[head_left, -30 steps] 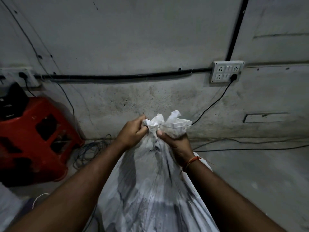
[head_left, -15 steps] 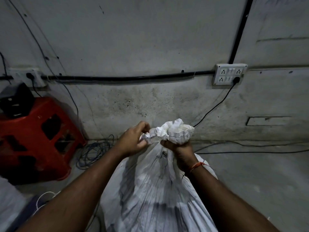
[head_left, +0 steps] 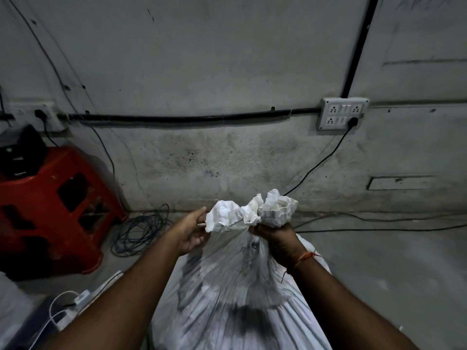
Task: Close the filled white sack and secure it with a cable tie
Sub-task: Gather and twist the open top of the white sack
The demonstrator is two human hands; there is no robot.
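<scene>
The filled white sack (head_left: 235, 299) stands in front of me, its mouth (head_left: 252, 214) gathered into a crumpled bunch at the top. My right hand (head_left: 278, 238) is clenched around the neck just under the bunch. My left hand (head_left: 192, 231) is at the bunch's left end, thumb on top, pinching the loose flap of fabric. A thin white tip (head_left: 202, 225) shows at its fingers; I cannot tell whether it is the cable tie. A small metal eyelet (head_left: 254, 245) sits on the sack below the neck.
A red plastic stool (head_left: 58, 210) with a black device (head_left: 20, 150) on it stands at the left. A coil of dark cable (head_left: 141, 231) lies on the floor beside it. The wall behind carries a socket board (head_left: 342, 113). White cords (head_left: 63, 306) lie at bottom left.
My left hand has drawn the left flap of the bunched mouth outward to the left. The right hand keeps its grip on the neck. Both hands sit lower in view.
</scene>
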